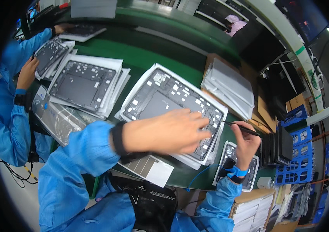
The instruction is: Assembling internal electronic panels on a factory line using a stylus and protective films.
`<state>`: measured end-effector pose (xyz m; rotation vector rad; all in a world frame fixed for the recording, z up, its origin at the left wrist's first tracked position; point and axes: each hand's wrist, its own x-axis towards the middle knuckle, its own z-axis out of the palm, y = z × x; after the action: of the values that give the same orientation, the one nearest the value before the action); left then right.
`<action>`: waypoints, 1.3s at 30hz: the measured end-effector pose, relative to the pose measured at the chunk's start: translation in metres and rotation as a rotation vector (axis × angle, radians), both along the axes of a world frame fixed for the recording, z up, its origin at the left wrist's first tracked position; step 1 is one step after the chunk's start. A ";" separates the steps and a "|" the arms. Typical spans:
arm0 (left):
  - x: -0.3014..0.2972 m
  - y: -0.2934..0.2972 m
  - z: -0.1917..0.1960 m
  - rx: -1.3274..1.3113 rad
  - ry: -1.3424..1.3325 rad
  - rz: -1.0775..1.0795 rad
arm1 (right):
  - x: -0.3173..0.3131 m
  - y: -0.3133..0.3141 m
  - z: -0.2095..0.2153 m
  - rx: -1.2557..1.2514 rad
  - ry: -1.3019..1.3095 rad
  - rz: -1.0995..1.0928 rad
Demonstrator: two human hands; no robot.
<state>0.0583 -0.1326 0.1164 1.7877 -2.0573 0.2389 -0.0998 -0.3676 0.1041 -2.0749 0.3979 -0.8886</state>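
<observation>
Under the left hand (168, 129) lies a dark grey device panel (172, 104), a flat rectangular shell dotted with small white and silver patches, resting on white sheets; its long axis runs from near the left hand's wrist up and away leftward; the left hand lies flat on its near right corner, fingers together and extended; the right hand (246, 142), just right of the panel, pinches slim black tweezers (242, 128) whose tip points left at the panel's edge.
</observation>
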 end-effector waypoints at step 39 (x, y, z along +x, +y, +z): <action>0.042 -0.077 -0.027 0.004 -0.177 0.041 | 0.021 -0.001 -0.030 -0.054 -0.060 -0.050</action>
<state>0.1002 -0.2093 0.0892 1.8727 -2.1418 0.4187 -0.0789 -0.3690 0.0746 -2.0901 0.3987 -0.9993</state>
